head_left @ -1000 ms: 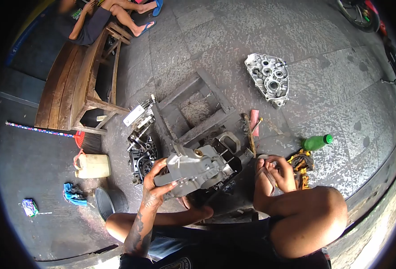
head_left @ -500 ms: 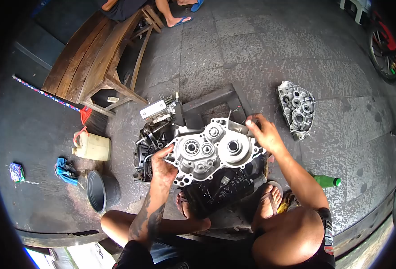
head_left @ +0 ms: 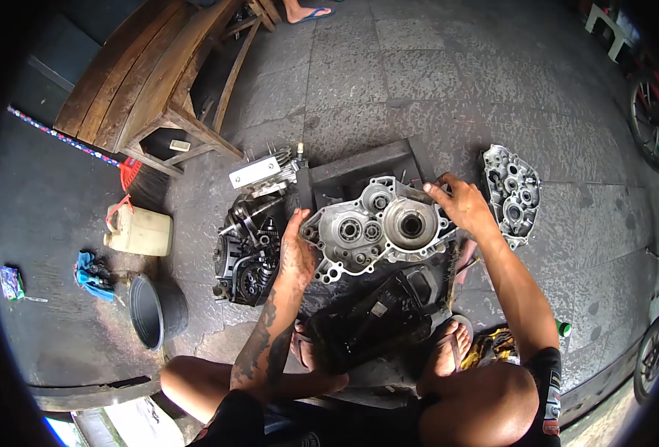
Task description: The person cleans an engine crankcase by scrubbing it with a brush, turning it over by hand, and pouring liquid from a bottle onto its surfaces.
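Observation:
A silver engine crankcase half (head_left: 357, 255) is held up in front of me, its bearings and round bores facing me. My left hand (head_left: 297, 253) grips its left edge, the thumb pointing up along the rim. At the upper right edge, my right hand (head_left: 460, 205) has its fingers curled over the casing. Behind the casing is a dark wooden frame (head_left: 367, 160) on the ground, partly covered. Below it, between my feet, lies a black, oily box-like part (head_left: 370, 316). Left of my left hand stands a dark, partly dismantled engine (head_left: 244, 253).
Another crankcase half (head_left: 514, 195) lies on the paving at right. A finned metal engine part (head_left: 259, 175) sits beyond the engine. At left are a jerrycan (head_left: 139, 229), a black bucket (head_left: 147, 313), a blue rag (head_left: 91, 276), a broom (head_left: 130, 173) and a wooden bench (head_left: 147, 82).
Both hands have moved the crankcase half up and to the right in view, and it appears slightly smaller. The view has shifted too. Both hands keep hold of it.

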`<state>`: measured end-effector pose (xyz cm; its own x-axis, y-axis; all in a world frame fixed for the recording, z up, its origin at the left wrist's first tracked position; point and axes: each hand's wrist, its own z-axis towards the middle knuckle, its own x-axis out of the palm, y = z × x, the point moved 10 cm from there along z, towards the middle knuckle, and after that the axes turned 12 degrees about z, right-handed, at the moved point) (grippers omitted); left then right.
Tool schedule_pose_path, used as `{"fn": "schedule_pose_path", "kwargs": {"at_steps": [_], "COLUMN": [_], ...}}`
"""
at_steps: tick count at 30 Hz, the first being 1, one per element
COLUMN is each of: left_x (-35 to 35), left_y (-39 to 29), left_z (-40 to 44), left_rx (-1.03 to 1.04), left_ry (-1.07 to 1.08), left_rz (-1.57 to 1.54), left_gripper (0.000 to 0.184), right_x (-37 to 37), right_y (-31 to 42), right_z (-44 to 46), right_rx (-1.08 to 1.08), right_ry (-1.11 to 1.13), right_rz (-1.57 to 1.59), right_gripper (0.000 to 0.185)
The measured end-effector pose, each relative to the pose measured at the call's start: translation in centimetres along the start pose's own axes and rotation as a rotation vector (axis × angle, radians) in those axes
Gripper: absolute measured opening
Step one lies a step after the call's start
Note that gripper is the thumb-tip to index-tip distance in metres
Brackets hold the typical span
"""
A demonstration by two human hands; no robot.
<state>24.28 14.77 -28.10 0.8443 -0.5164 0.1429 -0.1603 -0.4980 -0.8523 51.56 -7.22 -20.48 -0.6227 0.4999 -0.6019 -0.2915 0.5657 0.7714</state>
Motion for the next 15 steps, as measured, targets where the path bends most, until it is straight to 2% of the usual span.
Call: {"fn": "schedule_pose_path", "kwargs": {"at_steps": [2, 4, 6, 8, 9, 10, 12, 13, 15], "left_x": [-0.1, -1.2, -1.2, -1.6, -2.3, -2.5, -1.4, -2.4, -2.7], "left_y": [0.0, -0.7, -1.0, -0.7, -0.3, -0.4, -2.9, -2.1, -1.2], "left_z": [0.4, 1.1, 0.8, 1.1, 1.8, 2.1, 1.6, 1.7, 1.6], "left_rx": [-0.026, 0.029, 0.055, 0.07, 0.091, 0.092, 0.426, 0.351, 0.324], "left_ry": [0.046, 0.009, 0.016, -0.034, -0.073, -0.072, -0.066, -0.174, -0.136], "left_rz": [0.064, 0.401, 0.516, 0.545, 0.556, 0.55, 1.045, 0.824, 0.746], "left_gripper": [0.059, 0.066, 0.074, 0.073, 0.066, 0.066, 0.057, 0.051, 0.051], "right_x": [-0.1, 0.2, 0.3, 0.5, 0.6, 0.5, 0.5, 0.5, 0.7], "right_y": [0.4, -0.1, 0.2, 0.6, 0.6, 0.7, 0.8, 1.1, 1.1], "right_z": [0.3, 0.5, 1.0, 1.5, 1.4, 1.5, 1.5, 1.5, 2.0], "right_rx": [0.018, 0.063, 0.05, 0.046, 0.072, 0.071, 0.077, 0.103, 0.088], "right_ry": [0.021, 0.061, 0.069, 0.071, 0.096, 0.094, 0.089, 0.101, 0.145], "right_rz": [-0.013, -0.078, -0.109, -0.162, -0.15, -0.155, -0.17, -0.202, -0.242], "right_gripper": [0.067, 0.07, 0.072, 0.066, 0.066, 0.066, 0.069, 0.073, 0.075]}}
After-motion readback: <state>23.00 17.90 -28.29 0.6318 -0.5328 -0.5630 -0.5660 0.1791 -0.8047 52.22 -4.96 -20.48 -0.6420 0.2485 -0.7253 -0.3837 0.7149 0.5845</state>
